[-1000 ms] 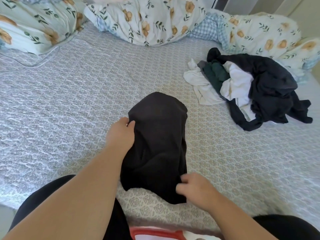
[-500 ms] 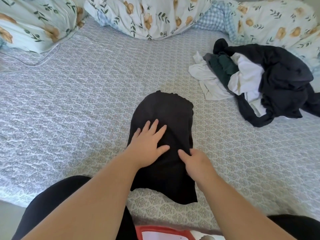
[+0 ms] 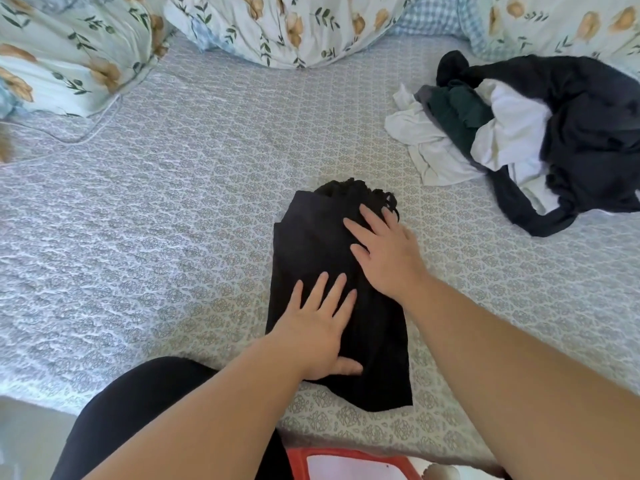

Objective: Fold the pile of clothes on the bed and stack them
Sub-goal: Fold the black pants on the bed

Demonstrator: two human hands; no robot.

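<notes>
A folded black cloth garment (image 3: 332, 271) lies flat on the bed cover with a grey and white lace-like pattern (image 3: 173, 237), directly under both hands. The left hand (image 3: 318, 332) rests on the near part of the garment with the palm down; its fingers are straight and a little spread, and the thumb points toward the right side. The right hand (image 3: 384, 252) lies on the far part of the garment, also palm down with fingers straight and spread, the fingertips close to the gathered far edge of the fabric. The two hands are near each other but they do not touch. Neither hand pinches or grips anything.

Beyond the right hand and to its right, well apart, there is a loose pile of unfolded clothes in black, white and dark green (image 3: 536, 133). Far ahead of both hands lie pillows with a floral print of orange flowers and green leaves (image 3: 277, 26). Below the arms, near the body, there is a red and white object (image 3: 346, 465); what it is I cannot tell.
</notes>
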